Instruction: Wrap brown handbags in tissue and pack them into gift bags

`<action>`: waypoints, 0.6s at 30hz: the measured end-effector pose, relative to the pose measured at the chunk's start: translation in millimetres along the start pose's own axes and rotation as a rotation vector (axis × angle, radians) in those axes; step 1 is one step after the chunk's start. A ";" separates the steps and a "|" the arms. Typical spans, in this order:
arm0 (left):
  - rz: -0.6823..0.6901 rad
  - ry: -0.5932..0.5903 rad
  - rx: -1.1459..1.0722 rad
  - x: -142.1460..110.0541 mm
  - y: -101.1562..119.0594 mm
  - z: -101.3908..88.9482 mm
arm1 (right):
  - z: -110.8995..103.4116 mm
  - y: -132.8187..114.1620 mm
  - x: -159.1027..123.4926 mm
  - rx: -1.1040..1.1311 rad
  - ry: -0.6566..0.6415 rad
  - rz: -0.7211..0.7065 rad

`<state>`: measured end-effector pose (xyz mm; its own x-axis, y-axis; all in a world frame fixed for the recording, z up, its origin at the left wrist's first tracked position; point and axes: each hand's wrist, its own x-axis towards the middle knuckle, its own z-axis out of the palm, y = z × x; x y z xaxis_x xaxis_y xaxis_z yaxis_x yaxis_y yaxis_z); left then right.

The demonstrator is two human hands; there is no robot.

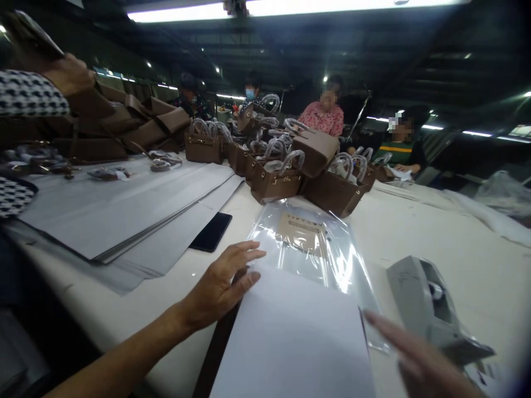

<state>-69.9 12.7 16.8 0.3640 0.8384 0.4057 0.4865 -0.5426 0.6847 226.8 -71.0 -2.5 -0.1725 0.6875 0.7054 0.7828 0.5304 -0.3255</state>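
Note:
My left hand (222,284) lies flat with its fingers stretched out on the left edge of a white sheet of paper (298,337). The sheet covers something dark brown (215,354) that shows along its left side. My right hand (415,359) is blurred, fingers stretched out, at the sheet's right edge, holding nothing. Behind the sheet lies a clear plastic bag (311,243) with a tan card inside.
A grey tape dispenser (431,309) stands at the right. A black phone (211,232) and a stack of grey paper (124,210) lie to the left. Several brown handbags (282,177) crowd the far table. Other people sit behind them; a patterned sleeve (29,94) is at left.

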 end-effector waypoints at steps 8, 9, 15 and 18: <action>-0.096 -0.254 -0.232 81.7 -72.2 26.6 | 91.5 131.8 48.2 0.160 -0.608 0.050; -0.069 -0.319 -0.231 90.8 -77.8 35.1 | 107.7 134.3 49.7 0.170 -0.662 0.006; 0.100 -0.642 -0.081 118.6 -88.0 76.2 | 135.5 132.2 63.3 0.210 -0.704 0.015; 0.212 -0.705 0.057 119.4 -89.0 84.9 | 133.7 134.1 62.1 0.213 -0.733 0.008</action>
<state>-2.4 156.7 -47.1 0.8696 0.4930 0.0274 0.3823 -0.7074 0.5945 241.2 109.1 -86.6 -0.5781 0.8058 0.1286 0.6664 0.5571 -0.4955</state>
